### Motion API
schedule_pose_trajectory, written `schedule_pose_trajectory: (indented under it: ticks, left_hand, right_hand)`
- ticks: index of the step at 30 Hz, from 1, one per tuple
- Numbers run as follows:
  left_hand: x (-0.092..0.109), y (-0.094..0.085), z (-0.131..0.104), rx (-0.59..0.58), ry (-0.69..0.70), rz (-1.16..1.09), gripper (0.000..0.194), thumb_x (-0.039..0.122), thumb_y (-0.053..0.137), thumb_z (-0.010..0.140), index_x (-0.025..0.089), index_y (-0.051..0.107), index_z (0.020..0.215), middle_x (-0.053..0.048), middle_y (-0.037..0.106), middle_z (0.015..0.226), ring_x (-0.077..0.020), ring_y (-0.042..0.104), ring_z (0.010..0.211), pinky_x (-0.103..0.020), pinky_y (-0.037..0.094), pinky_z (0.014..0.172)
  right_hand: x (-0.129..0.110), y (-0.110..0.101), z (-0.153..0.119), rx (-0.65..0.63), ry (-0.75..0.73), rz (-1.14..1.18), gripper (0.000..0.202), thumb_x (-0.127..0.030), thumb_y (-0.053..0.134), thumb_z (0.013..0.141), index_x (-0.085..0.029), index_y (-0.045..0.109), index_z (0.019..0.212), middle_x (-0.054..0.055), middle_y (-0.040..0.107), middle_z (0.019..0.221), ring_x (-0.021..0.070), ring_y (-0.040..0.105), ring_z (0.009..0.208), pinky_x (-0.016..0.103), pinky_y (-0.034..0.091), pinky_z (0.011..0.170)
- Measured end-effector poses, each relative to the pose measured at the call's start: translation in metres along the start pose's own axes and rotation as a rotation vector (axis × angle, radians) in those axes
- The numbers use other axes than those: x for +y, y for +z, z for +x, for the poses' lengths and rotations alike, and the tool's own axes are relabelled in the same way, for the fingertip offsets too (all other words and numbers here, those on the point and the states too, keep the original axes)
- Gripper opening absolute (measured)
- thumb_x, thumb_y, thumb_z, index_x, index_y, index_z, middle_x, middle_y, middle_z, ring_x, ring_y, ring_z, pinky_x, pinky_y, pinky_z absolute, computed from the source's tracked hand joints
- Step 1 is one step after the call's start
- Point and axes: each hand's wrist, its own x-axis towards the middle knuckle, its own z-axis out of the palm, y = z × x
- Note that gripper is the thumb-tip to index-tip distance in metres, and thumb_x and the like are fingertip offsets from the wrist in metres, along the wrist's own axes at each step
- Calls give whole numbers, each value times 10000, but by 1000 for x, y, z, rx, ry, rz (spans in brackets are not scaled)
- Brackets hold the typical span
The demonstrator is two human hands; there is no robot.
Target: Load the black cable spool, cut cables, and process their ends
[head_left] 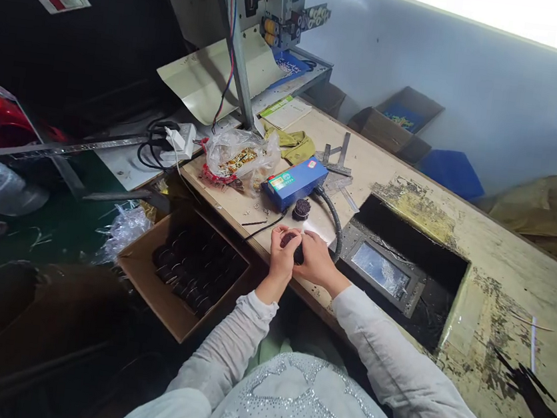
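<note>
My left hand (283,253) and my right hand (314,259) meet over the table's front edge, fingers closed around a dark round bundle (291,240) whose top looks like many small packed ends. Its lower part is hidden by my fingers. A similar dark round bundle (301,209) stands upright on the table just beyond my hands. Bright light from a lamp on a black flexible neck (332,216) falls beside my fingers. The neck runs from a blue box-shaped device (295,183) behind the bundle.
To my left, an open carton (151,268) holds several dark bundles. A plastic bag of small parts (241,158), a yellow-green cloth (293,145) and a metal caliper-like tool (339,159) lie on the table. Right of my hands is a recessed opening with a framed panel (381,269). Black strips (533,399) lie far right.
</note>
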Motion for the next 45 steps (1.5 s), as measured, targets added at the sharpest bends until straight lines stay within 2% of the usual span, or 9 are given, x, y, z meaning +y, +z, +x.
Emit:
schedule_pose_trajectory:
  ticks: [8,13,18,22,26,30,34,41,45]
  left_hand:
    - [5,11,-6,85,-32,-68,398,295,704,694,233,408,953,0,643,933,-137,627,895,-331,459,904]
    - [11,16,-11,123,-91,-105,448,304,738,661,226,422,969,13,616,906,-130,609,865,-317,441,891]
    - [17,16,-20,86,-147,-102,618,312,821,603,243,389,1038,15,586,973,-127,601,882,-320,437,915]
    - [28,8,-25,-74,-185,-110,821,361,870,572,269,346,1198,-18,585,1105,-143,593,974,-326,418,973]
    - [38,-6,-20,-311,-245,-117,1133,425,890,539,303,185,1418,-105,552,1318,-188,581,1080,-356,412,992]
    - [41,-16,-9,-541,-389,-68,1301,464,892,509,291,77,1508,-163,569,1328,-221,633,983,-358,462,874]
    - [43,-16,-4,-631,-451,-43,1217,390,883,531,255,179,1515,-155,650,1210,-211,660,872,-304,479,752]
    - [39,-10,-12,-463,-505,-49,962,232,799,563,232,401,1439,-67,683,1067,-133,639,710,-287,477,732]
    - [37,-13,-10,-423,-501,-124,906,236,785,580,182,434,1414,-45,700,898,-206,663,862,-340,486,825]
  right_hand:
    - [0,0,-1,-37,85,-6,485,-199,632,698,-167,505,1164,113,626,1081,281,546,1031,417,410,858]
    - [6,4,-3,-18,88,212,466,-196,637,680,-197,535,1135,79,658,1034,258,596,954,352,432,812]
    - [11,9,-5,12,50,447,449,-191,648,644,-196,580,1087,43,668,1017,233,603,932,338,451,823]
    - [12,5,-8,-27,98,696,373,-183,628,592,-168,592,963,0,640,895,184,574,820,302,447,749]
    - [9,-5,-12,-191,201,1050,302,-180,655,565,-167,580,858,-51,570,710,122,517,660,250,406,634]
    - [5,-9,-15,-374,207,1274,276,-154,695,533,-163,602,792,-34,611,703,133,567,694,273,441,695]
    - [6,-6,-17,-521,184,1302,228,-141,689,526,-165,594,731,-20,629,681,142,593,697,292,465,710]
    - [11,1,-11,-561,181,1188,347,-186,744,562,-178,578,867,-24,635,707,159,611,708,321,498,713]
    - [23,-19,-5,-587,70,924,434,-360,797,628,-168,627,979,11,647,853,175,607,805,327,496,760]
